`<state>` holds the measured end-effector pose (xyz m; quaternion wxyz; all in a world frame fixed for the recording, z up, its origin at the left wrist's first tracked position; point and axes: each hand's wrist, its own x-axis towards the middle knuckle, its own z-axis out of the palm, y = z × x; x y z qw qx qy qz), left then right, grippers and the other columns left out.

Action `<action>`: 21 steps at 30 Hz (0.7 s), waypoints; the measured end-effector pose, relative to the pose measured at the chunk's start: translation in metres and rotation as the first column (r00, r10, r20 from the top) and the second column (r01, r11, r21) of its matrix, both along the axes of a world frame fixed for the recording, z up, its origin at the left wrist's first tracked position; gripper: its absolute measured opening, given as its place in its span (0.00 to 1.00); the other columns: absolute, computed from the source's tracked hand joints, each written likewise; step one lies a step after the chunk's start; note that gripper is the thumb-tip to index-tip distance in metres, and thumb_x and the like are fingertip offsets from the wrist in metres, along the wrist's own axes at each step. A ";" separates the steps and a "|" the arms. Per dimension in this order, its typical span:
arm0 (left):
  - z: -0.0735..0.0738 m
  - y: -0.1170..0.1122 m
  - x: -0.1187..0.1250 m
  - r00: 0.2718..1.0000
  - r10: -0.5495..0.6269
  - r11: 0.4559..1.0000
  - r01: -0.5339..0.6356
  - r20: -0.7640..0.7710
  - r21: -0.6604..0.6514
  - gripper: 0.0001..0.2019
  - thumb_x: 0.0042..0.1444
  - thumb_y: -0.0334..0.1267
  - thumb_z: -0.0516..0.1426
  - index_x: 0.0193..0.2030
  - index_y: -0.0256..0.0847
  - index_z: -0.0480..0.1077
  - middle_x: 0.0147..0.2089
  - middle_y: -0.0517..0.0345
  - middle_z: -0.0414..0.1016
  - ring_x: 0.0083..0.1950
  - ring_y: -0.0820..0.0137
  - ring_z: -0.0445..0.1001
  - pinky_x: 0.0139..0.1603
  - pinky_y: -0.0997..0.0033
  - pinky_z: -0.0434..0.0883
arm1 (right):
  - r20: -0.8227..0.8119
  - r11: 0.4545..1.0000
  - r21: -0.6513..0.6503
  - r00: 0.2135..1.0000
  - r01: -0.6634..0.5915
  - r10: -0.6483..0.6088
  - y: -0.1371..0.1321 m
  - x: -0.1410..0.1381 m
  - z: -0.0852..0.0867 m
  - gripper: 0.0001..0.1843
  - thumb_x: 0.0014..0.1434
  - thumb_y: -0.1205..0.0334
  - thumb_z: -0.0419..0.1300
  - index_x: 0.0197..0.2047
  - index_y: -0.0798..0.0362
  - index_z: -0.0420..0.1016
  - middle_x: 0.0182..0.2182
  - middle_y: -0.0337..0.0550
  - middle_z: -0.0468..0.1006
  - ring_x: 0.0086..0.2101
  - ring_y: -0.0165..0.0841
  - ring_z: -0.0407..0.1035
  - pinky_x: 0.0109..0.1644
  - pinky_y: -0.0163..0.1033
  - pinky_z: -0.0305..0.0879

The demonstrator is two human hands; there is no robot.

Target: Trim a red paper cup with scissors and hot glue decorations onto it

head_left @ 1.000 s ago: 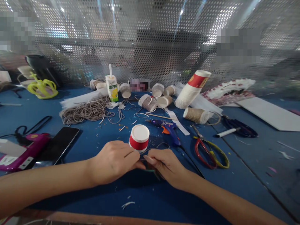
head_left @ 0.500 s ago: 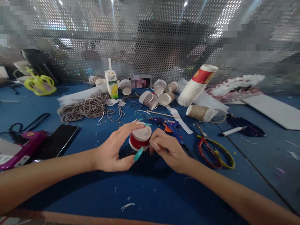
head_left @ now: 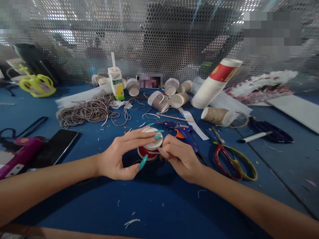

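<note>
A small red-and-white paper cup (head_left: pixel 147 152) sits on the blue table before me, its pale round end facing up. My left hand (head_left: pixel 122 153) holds it from the left, with green-nailed fingertips lying on the round end and the thumb at the near side. On the right of the cup, my right hand (head_left: pixel 180 159) is closed in a pinch at its edge. What those fingertips pinch is too small and covered to make out. Just behind the cup lies a blue glue gun (head_left: pixel 183 131) with an orange trigger.
Scissors (head_left: pixel 228 159) and a white pen (head_left: pixel 256 136) lie to the right. Behind are a leaning cup stack (head_left: pixel 214 84), a twine spool (head_left: pixel 216 116), a drink carton (head_left: pixel 116 84) and grey cord (head_left: pixel 84 111). A phone (head_left: pixel 56 147) and purple glue gun (head_left: pixel 25 154) lie left.
My left fingers have come further over the cup's top and now rest on it. My right hand keeps its pinch at the cup's right edge. The view has shifted slightly.
</note>
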<state>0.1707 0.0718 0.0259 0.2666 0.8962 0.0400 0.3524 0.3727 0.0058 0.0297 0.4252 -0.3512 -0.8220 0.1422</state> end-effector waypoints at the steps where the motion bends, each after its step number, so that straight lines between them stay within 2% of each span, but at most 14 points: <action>1: 0.000 0.000 0.001 1.000 0.004 1.000 -0.004 0.010 -0.001 0.27 0.49 0.36 0.53 0.58 0.35 0.60 0.59 0.41 0.65 0.62 0.56 0.62 0.61 0.48 0.59 | -0.001 1.000 -0.007 1.000 0.004 -0.004 -0.001 0.000 0.000 0.12 0.62 0.68 0.48 0.26 0.53 0.61 0.24 0.37 0.63 0.27 0.26 0.58 0.30 0.34 0.60; 10: 0.001 -0.004 0.006 0.999 0.041 0.999 -0.040 0.035 -0.018 0.25 0.48 0.34 0.53 0.55 0.33 0.64 0.56 0.39 0.68 0.59 0.56 0.65 0.60 0.50 0.61 | -0.038 0.999 -0.046 0.999 0.019 -0.021 -0.004 0.001 -0.005 0.13 0.62 0.69 0.47 0.27 0.53 0.62 0.24 0.37 0.63 0.26 0.26 0.58 0.31 0.35 0.60; 21: -0.004 -0.003 0.006 0.994 0.088 0.996 -0.087 0.065 -0.015 0.23 0.48 0.35 0.57 0.53 0.37 0.66 0.53 0.42 0.72 0.57 0.58 0.68 0.59 0.51 0.64 | -0.042 0.998 -0.061 0.999 0.032 -0.035 -0.004 0.002 -0.007 0.13 0.63 0.69 0.46 0.26 0.53 0.61 0.24 0.37 0.62 0.27 0.26 0.58 0.30 0.34 0.59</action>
